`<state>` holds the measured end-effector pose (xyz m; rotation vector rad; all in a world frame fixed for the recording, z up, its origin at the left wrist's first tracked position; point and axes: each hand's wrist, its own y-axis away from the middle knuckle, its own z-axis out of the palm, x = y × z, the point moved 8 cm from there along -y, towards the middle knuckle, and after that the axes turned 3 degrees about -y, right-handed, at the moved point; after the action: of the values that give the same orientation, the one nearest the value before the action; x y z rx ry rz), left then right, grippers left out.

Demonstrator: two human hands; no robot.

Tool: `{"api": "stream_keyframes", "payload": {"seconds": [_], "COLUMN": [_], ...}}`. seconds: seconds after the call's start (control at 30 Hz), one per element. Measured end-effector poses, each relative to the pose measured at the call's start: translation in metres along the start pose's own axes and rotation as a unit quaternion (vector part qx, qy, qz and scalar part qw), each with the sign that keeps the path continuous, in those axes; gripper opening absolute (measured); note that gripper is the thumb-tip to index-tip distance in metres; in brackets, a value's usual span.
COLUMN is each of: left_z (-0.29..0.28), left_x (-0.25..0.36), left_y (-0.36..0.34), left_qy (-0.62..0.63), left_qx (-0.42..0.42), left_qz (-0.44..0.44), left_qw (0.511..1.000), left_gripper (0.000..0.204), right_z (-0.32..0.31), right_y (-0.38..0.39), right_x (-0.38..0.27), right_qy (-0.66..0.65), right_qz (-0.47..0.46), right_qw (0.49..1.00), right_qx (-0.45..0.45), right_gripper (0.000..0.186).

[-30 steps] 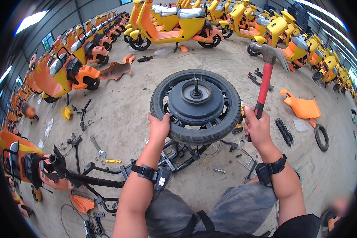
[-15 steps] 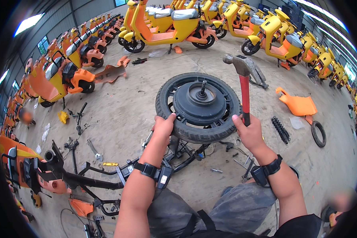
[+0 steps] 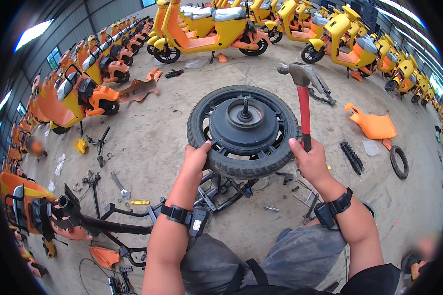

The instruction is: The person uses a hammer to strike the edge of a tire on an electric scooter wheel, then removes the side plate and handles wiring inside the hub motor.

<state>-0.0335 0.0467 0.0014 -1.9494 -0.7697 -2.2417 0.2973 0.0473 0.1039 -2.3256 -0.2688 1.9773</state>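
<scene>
A black scooter wheel [image 3: 253,171], with a tyre, a hub motor and a short axle pointing up, is held level in front of me. My left hand [image 3: 198,156] grips its near left rim, thumb on top of the tyre and the other fingers out of sight underneath. On the right side, my right hand [image 3: 311,162] is closed round the black grip end of a claw hammer [image 3: 304,110] with a red handle. The hammer stands upright with its steel head at the top. My right thumb lies close to the tyre's edge; whether those fingers also bear the wheel is hidden.
Below the wheel lies a black scooter frame [image 3: 118,227]. A wrench [image 3: 120,186], a yellow-handled tool [image 3: 140,202] and shock absorbers [image 3: 352,157] are scattered on the concrete floor. An orange panel [image 3: 374,125] and a bare tyre [image 3: 399,163] lie right. Yellow scooters [image 3: 206,42] stand behind in rows.
The wheel has shifted slightly left and its top face is tipped a little differently. My left hand has moved slightly left with it. The hammer stays upright in my right hand.
</scene>
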Motion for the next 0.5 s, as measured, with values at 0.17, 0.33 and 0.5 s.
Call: {"api": "stream_keyframes", "payload": {"seconds": [0.17,0.33,0.5], "left_z": [0.005,0.008,0.005], "left_x": [0.013,0.019,0.016], "left_y": [0.016,0.020,0.017], "left_qy": [-0.061,-0.014,0.002], "left_qx": [-0.021,-0.004,-0.016], "left_qz": [0.006,0.025,0.010], "left_qw": [0.998,1.000,1.000], "left_gripper": [0.027,0.028,0.034], "right_z": [0.002,0.002,-0.004], "right_y": [-0.001,0.001,0.001], "right_x": [0.004,0.006,0.008], "right_qy": [-0.056,-0.103,-0.102], "right_qz": [0.034,0.068,0.057], "right_qw": [0.998,0.992,0.993], "right_qx": [0.001,0.016,0.017], "right_gripper": [0.031,0.031,0.031]}}
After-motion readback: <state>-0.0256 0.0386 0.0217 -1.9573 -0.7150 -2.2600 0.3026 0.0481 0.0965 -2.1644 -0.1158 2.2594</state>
